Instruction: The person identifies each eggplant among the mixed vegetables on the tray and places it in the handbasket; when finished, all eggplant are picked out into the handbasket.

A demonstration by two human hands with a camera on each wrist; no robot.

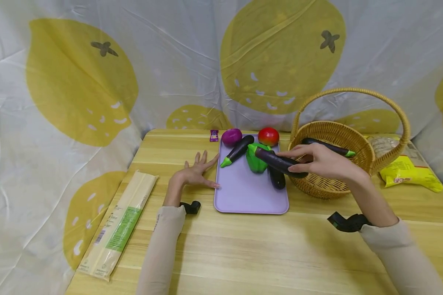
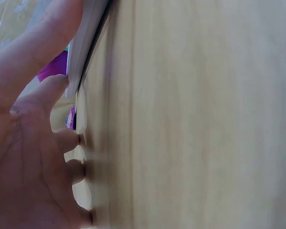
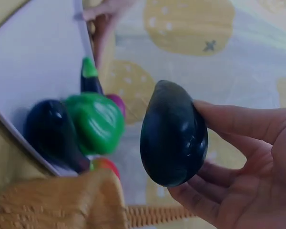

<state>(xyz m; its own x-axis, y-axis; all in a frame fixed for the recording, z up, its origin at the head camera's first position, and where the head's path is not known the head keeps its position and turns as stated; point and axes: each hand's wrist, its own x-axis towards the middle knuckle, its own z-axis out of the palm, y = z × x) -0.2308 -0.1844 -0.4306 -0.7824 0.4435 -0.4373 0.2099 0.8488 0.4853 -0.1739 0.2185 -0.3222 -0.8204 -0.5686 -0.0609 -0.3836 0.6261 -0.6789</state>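
Observation:
My right hand (image 1: 323, 162) grips a dark eggplant (image 3: 174, 136) between thumb and fingers, holding it above the right edge of a lilac tray (image 1: 243, 200). My left hand (image 1: 195, 171) spreads its fingers at the tray's left edge, with fingertips on the table and the tray rim. On the tray lie a green bell pepper (image 3: 95, 123), a second eggplant (image 1: 240, 149) and a third eggplant (image 1: 277, 178), partly hidden under the held one. A purple onion-like vegetable (image 1: 231, 137) and a red tomato-like one (image 1: 268, 136) sit at its far corners.
A wicker basket (image 1: 317, 190) with a tall handle stands right of the tray, an eggplant (image 1: 328, 146) inside. Beyond it lies a yellow bag (image 1: 409, 170). A long packet of noodles (image 1: 118, 225) is at the left; a small purple wrapper (image 1: 214, 135) lies at the back.

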